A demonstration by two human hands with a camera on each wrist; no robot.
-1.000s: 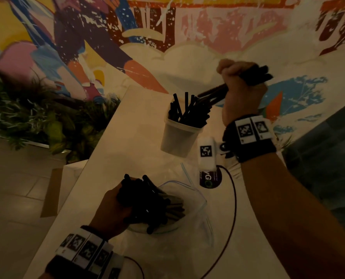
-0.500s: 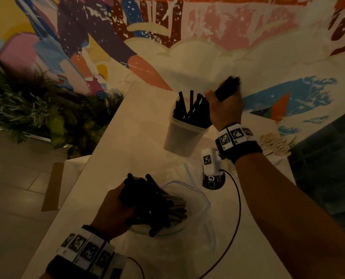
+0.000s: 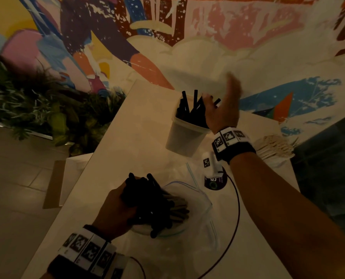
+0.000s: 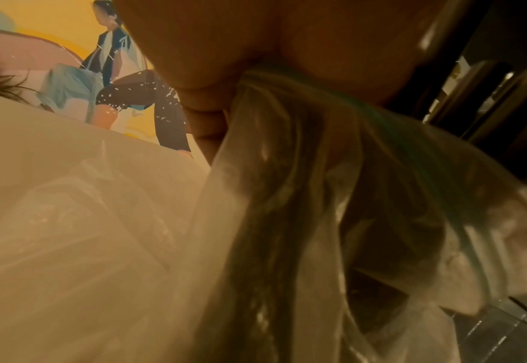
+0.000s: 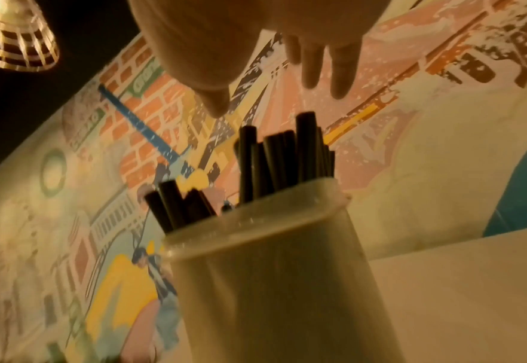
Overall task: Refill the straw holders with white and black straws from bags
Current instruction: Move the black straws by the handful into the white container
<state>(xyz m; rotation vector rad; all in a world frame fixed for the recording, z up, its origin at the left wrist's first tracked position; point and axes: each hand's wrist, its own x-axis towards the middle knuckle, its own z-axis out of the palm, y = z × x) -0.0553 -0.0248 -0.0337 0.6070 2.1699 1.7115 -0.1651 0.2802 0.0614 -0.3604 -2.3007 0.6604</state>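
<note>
A translucent white straw holder (image 3: pixel 184 137) (image 5: pixel 274 282) stands on the white table (image 3: pixel 127 141), with several black straws (image 3: pixel 189 107) (image 5: pixel 284 157) upright in it. My right hand (image 3: pixel 225 105) (image 5: pixel 274 61) hovers just above and right of the holder, fingers spread and empty. Nearer me, a clear zip bag (image 3: pixel 191 200) (image 4: pixel 302 208) holds a bundle of black straws (image 3: pixel 153 204). My left hand (image 3: pixel 117 208) grips the bag around that bundle.
A pile of white paper-wrapped straws (image 3: pixel 274 148) lies at the table's right edge. A round dark device with a cable (image 3: pixel 214 180) sits between bag and holder. Plants (image 3: pixel 36 109) stand left of the table, a painted wall behind.
My right hand carried a fistful of black straws down to the holder, let them go into it, and now stands open above it. The left hand has stayed on the bag.
</note>
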